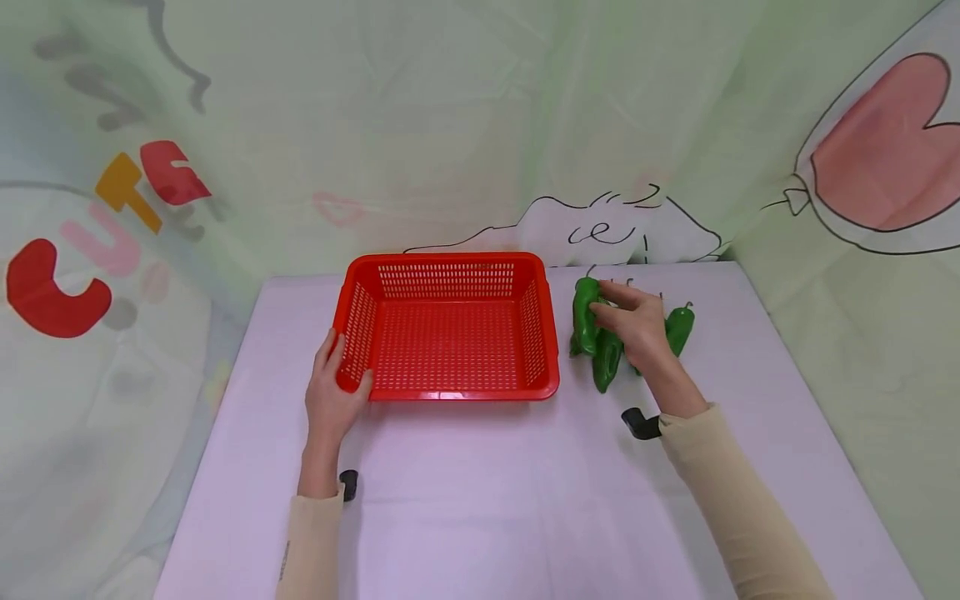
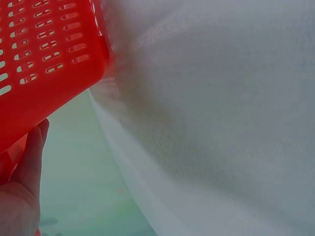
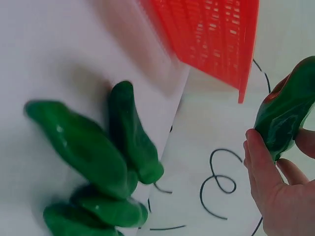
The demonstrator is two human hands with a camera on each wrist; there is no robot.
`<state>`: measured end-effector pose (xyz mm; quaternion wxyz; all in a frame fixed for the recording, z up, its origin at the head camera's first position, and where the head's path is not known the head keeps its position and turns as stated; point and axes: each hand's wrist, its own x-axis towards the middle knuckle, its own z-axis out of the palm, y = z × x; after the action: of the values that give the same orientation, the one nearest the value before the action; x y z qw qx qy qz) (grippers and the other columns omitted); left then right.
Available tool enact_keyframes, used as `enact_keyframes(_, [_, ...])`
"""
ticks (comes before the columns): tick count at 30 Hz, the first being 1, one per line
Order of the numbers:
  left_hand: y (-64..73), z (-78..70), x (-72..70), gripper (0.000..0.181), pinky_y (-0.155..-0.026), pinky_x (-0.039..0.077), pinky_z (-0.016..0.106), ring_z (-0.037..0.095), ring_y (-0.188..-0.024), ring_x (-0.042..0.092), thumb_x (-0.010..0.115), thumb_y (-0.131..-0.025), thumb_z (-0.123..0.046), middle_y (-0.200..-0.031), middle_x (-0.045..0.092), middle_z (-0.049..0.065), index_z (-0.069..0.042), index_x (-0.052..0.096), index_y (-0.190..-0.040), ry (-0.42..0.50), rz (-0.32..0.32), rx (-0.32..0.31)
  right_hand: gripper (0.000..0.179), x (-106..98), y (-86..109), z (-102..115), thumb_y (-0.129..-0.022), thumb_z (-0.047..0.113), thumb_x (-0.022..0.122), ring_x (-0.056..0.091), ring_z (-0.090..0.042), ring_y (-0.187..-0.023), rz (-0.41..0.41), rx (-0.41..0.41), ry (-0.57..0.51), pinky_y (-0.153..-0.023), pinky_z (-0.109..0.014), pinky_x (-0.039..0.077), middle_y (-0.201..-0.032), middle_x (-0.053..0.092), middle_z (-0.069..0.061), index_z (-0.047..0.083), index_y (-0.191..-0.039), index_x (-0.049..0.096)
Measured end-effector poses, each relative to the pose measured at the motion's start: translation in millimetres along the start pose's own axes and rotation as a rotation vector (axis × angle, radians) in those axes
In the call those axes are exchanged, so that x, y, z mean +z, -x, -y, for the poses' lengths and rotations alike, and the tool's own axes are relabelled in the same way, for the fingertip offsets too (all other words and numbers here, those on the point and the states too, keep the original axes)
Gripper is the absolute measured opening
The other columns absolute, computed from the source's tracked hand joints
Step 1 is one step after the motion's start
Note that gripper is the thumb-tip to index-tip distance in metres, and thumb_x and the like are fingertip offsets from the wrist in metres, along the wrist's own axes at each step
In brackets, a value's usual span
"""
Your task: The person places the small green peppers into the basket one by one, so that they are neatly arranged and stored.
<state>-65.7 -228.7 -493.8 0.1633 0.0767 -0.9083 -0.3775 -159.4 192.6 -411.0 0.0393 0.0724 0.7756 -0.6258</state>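
A red plastic basket [image 1: 446, 395] with slotted walls stands toward the back of the table, nothing inside it. My left hand [image 1: 335, 398] grips its left front corner, thumb over the rim and fingers along the outer side. To the right of the basket, my right hand [image 1: 633, 321] pinches a green pepper [image 1: 585, 315] near its stem end. In the right wrist view this pepper [image 3: 288, 108] is held up off the table. Below and beside that hand lie several more green peppers [image 1: 607, 360], one of them [image 1: 680, 327] at the pile's right side, partly hidden by the hand.
A pale cloth covers the table [image 1: 465, 500]. Behind it hangs a printed curtain [image 1: 450, 125] with letters and a heart balloon, close to the basket's back rim. Black wrist camera mounts [image 1: 641, 423] jut out from both sleeves.
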Motion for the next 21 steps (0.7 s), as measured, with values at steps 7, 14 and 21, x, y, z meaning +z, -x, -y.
enact_keyframes(7, [-1.5,-1.6,-1.2,0.073,-0.108,0.037,0.058,0.032,-0.141,0.035,0.07,-0.083,-0.016,-0.158,0.032,0.009,-0.002,0.041,-0.149,-0.002,-0.01,0.002,0.049,27.4,-5.2,10.0,-0.093,0.003,0.062,0.066,-0.003,-0.086,0.077,-0.034,0.0,-0.082,-0.022,0.056,-0.141,0.051,-0.024,-0.003,-0.14,0.051])
enact_keyframes(14, [0.4,-1.8,0.1,0.072,-0.107,0.038,0.057,0.032,-0.141,0.036,0.069,-0.083,-0.016,-0.158,0.033,0.009,-0.001,0.042,-0.148,-0.011,-0.009,0.002,0.047,56.8,-9.5,23.3,-0.094,0.004,0.061,0.065,-0.033,-0.111,0.129,-0.009,-0.019,-0.09,-0.033,0.054,-0.14,0.053,-0.02,-0.001,-0.14,0.052])
enact_keyframes(21, [0.4,-1.8,0.8,0.072,-0.107,0.038,0.058,0.032,-0.141,0.036,0.069,-0.083,-0.018,-0.158,0.032,0.009,-0.002,0.042,-0.148,-0.011,-0.015,-0.002,0.049,91.3,-10.1,39.9,-0.093,0.0,0.062,0.063,-0.033,-0.112,0.179,0.013,-0.068,-0.093,-0.039,0.054,-0.137,0.054,-0.021,-0.002,-0.14,0.052])
